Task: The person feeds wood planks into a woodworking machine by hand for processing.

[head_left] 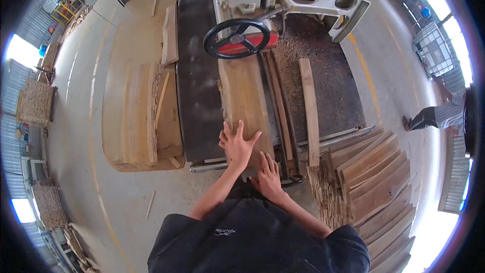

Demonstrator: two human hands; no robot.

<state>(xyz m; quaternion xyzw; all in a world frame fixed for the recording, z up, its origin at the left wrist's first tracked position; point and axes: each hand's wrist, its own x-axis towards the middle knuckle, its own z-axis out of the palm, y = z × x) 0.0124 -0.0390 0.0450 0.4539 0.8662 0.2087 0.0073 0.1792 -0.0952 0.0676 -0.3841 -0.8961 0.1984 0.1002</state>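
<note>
A wide wooden board [245, 91] lies lengthwise on the machine's bed, its far end passing under a black handwheel [237, 39]. My left hand [238, 146] rests on the board's near part with fingers spread. At the board's near end, my right hand [269, 176] lies with its fingers stretched forward onto the wood. Neither hand is wrapped around anything. A dark guide rail [278, 101] runs along the right side of the board.
Left of the dark machine table [199, 81] stands a stack of planks [136, 116]. A narrow strip of wood [309, 111] lies on the right, near sawdust. More boards [374, 177] are piled at the lower right. A person [439, 116] stands farther right.
</note>
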